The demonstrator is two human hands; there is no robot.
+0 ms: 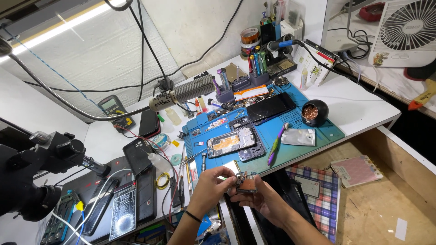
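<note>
Small circuit board, copper-toned patch, pinched between left hand, right hand.

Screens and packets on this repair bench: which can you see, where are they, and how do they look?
Multimeter: back left, dark body, yellow trim, small grey display.
Dark phone: on the blue mat, black glass, unlit.
Silver pouch: mat's right part, flat, shiny.
Small packets: behind the mat, standing, white with coloured print.
Circuit board: held by left hand and right hand.
</note>
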